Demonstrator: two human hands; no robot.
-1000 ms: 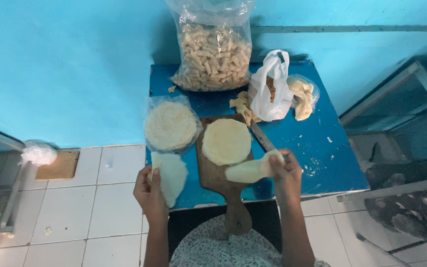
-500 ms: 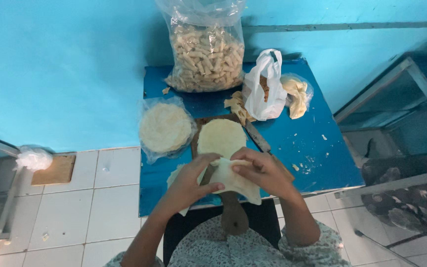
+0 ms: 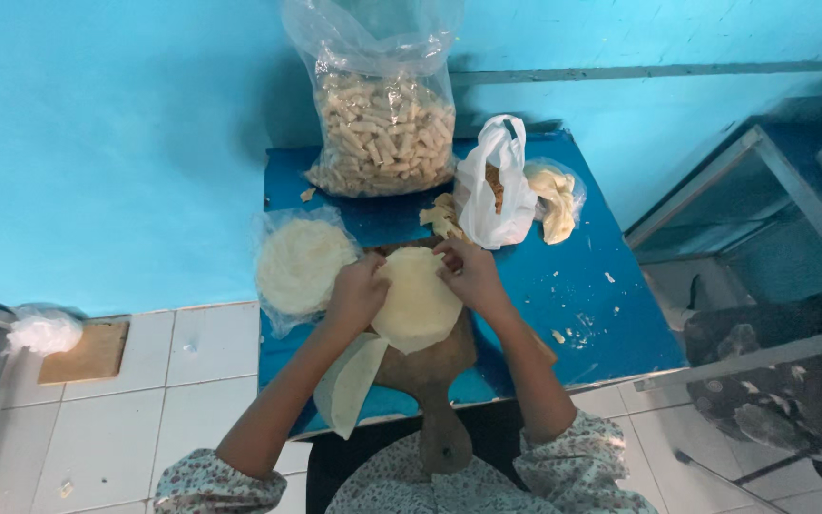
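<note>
A round pale dough wrapper lies on a brown wooden paddle board. My left hand pinches its upper left edge and my right hand pinches its upper right edge. A second wrapper hangs over the table's front edge, below my left forearm. To the left lies a stack of round wrappers in clear plastic.
On the blue table stand a big clear bag of rolled sticks, a white plastic bag and a small clear bag of pale pieces. Crumbs lie at the right. White tiled floor and a metal frame flank the table.
Both hands have moved up to the far edge of the wrapper on the board. The wrapper held a second ago at the left now hangs over the table's front edge.
</note>
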